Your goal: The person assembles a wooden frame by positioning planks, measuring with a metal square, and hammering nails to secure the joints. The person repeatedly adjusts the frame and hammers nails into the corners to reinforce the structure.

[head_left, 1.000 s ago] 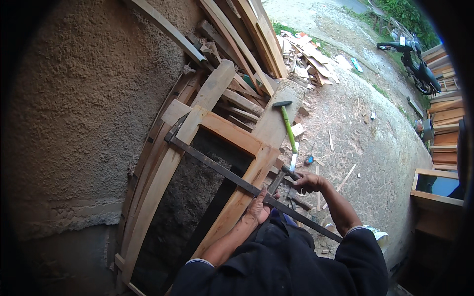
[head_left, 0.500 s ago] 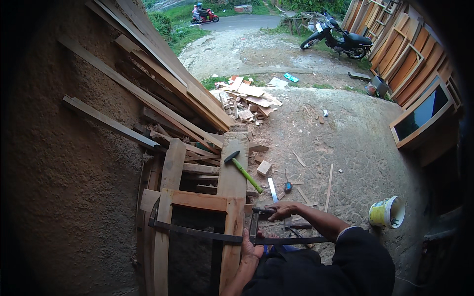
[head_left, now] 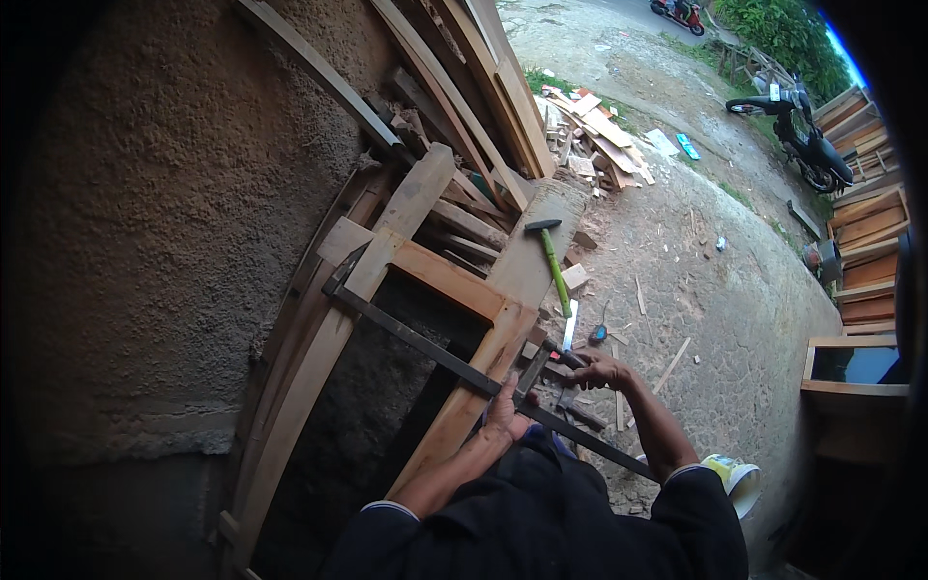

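A long dark bar clamp (head_left: pixel 416 338) spans a wooden frame (head_left: pixel 449 280), its fixed jaw against the frame's left outer side. My left hand (head_left: pixel 503 414) is closed around the clamp's bar close to the sliding jaw, beside the frame's right rail. The fingers of my right hand (head_left: pixel 601 370) wrap the dark screw handle of the clamp, to the right of that rail. A small wood block sits by the screw end. Beyond the frame, a hammer (head_left: pixel 554 263) with a green handle rests on a wide plank (head_left: pixel 537 224).
Long boards (head_left: pixel 507 97) lean against the rough wall (head_left: pixel 193 242) at left. Wood scraps (head_left: pixel 604 140) are heaped farther off. A tape measure (head_left: pixel 597 334) and a metal strip (head_left: pixel 570 327) lie on the ground. At right stand a bucket (head_left: pixel 739 483) and a parked motorcycle (head_left: pixel 812 150).
The view has turned, so the frame and clamp now appear slanted. My left hand remains on the bar and my right on the handle. The motorcycle on the road has travelled to the right.
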A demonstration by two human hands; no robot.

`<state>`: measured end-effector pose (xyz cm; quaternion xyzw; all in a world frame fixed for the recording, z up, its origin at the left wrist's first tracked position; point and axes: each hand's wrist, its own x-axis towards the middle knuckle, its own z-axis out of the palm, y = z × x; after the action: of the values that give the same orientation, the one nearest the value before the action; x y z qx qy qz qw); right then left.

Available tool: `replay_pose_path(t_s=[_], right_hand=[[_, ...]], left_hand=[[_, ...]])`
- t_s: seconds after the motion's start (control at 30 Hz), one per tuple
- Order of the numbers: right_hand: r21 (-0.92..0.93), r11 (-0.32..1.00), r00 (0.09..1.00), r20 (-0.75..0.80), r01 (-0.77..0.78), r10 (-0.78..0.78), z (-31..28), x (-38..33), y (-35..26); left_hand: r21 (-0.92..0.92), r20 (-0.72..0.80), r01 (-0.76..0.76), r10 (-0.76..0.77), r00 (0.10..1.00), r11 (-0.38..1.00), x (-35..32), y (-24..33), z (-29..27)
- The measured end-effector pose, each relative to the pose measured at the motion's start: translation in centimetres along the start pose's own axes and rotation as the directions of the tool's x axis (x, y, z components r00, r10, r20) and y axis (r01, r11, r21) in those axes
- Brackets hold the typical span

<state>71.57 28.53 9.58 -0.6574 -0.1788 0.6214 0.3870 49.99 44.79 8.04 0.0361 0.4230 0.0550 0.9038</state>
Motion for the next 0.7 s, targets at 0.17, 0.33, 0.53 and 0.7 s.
replay_pose_path(t_s=[0.17, 0.33, 0.53, 0.7], right_hand=[[-0.138, 0.99, 1.0, -0.01, 0.025, -0.027, 0.6, 0.7, 0.2], [-0.736, 0.663, 0.727, -0.528, -0.135, -0.439, 5.1, -0.8, 0.2], [0.091, 0.982, 0.986, 0.033, -0.163, 0.161, -0.2, -2.6, -0.7], [-0.631, 0.762, 0.782, -0.543, -0.142, -0.305, 4.6, -2.4, 1.0]], left_hand=[[0.016, -0.044, -0.065, 0.065, 0.997, 0.998, -0.6, -0.2, 0.8], [0.005, -0.001, -0.072, 0.072, 0.997, 0.997, -1.1, 0.0, 1.6], [-0.014, 0.013, -0.037, 0.037, 0.999, 0.999, -1.5, 0.2, 1.6], [-0.032, 0.033, -0.028, 0.029, 0.999, 0.999, -1.5, 0.2, 1.5]])
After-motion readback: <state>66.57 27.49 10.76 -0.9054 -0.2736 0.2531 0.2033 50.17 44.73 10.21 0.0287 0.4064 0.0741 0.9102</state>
